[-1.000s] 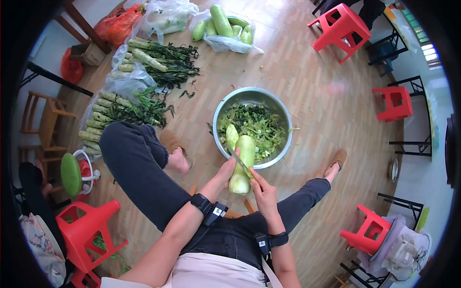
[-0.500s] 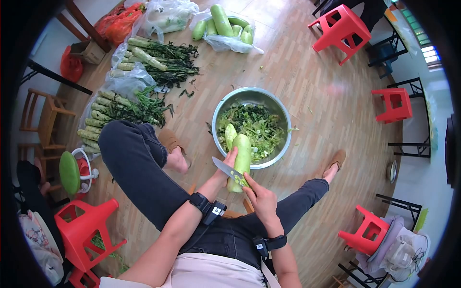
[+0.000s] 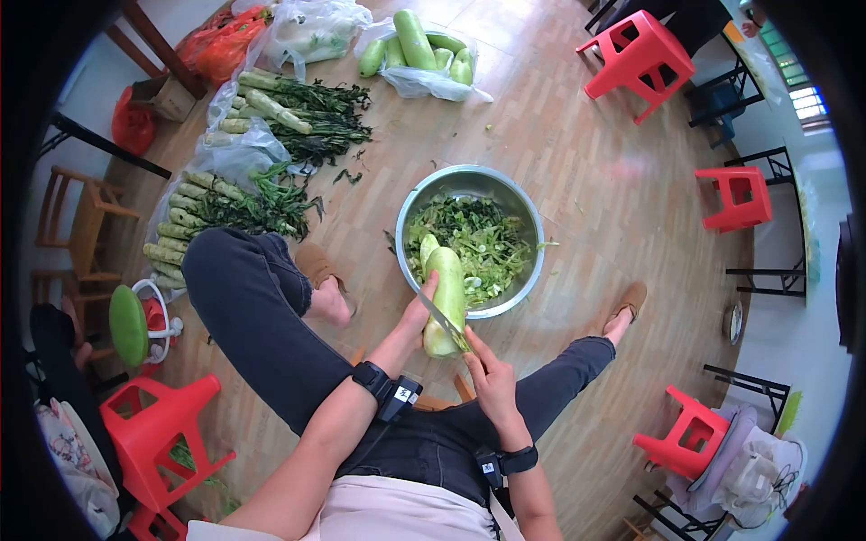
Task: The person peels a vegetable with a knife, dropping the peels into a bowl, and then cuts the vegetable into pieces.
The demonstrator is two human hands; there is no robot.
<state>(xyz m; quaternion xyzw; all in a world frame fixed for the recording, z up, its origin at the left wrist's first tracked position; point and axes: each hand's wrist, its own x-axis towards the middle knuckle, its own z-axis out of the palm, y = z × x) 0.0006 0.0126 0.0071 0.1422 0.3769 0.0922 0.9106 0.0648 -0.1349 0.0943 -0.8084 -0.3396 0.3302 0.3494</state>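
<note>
A long pale-green gourd (image 3: 446, 290) is tilted over the near rim of a steel basin (image 3: 402, 200), its far end above the bowl. My left hand (image 3: 420, 313) is closed around the gourd's left side. In my right hand (image 3: 492, 377) is a knife (image 3: 440, 317), its blade lying across the gourd and angled up to the left. Green bits cling to the blade near the handle. Inside the basin are peelings and leafy scraps (image 3: 492, 248). Another pale-green piece (image 3: 428, 248) shows just behind the gourd's far end.
Bundles of leafy stem vegetables (image 3: 216, 203) lie on plastic at the left. A bag of whole gourds (image 3: 419, 59) sits beyond the basin. Red stools (image 3: 167, 433) stand at both sides. A green-lidded bin (image 3: 131, 325) is left of my knee. Another person's leg shows at the far left.
The knife has turned to a steeper angle, its tip swinging to the right along the gourd. The gourd has shifted slightly left and rotated a little in my left hand.
</note>
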